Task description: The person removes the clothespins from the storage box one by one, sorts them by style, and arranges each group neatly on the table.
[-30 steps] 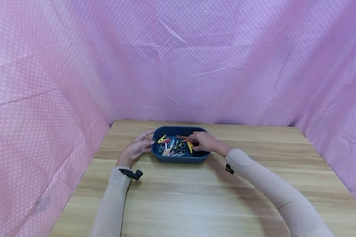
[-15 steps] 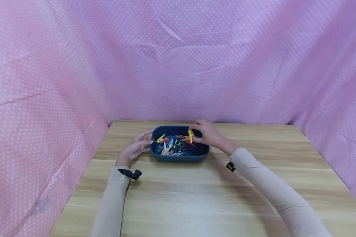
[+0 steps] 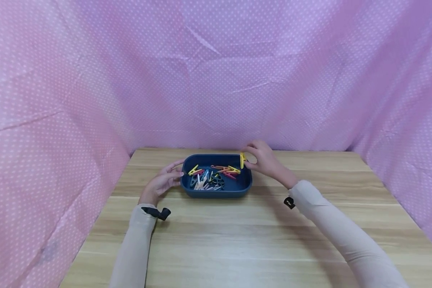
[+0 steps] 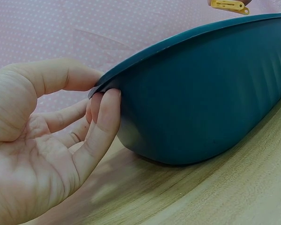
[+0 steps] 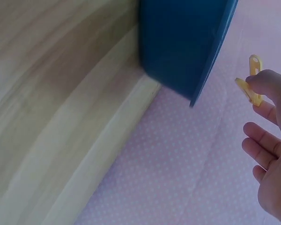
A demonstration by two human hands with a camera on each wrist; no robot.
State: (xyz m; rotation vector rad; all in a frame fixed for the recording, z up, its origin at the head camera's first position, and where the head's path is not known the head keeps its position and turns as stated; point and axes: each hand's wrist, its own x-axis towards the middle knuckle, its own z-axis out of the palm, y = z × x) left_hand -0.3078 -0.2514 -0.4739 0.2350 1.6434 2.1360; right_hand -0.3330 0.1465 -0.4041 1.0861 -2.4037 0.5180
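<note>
A dark blue plastic basin sits on the table with several clothespins inside. My left hand holds the basin's left end, its fingertips at the rim; the left wrist view shows this hand close up. Above the far right corner of the basin, my right hand pinches a yellow clothespin between thumb and finger. In the right wrist view this clothespin is raised clear of the rim. Another yellow clothespin lies in the basin near orange and red ones.
The wood-grain table spreads in front of and to both sides of the basin. A pink dotted cloth hangs behind the table's far edge and along its sides. More clothespins, white, green and dark, fill the basin's left half.
My right hand has come up out of the basin, moving right and away with the yellow clothespin. The left hand has stayed at the basin's left end.
</note>
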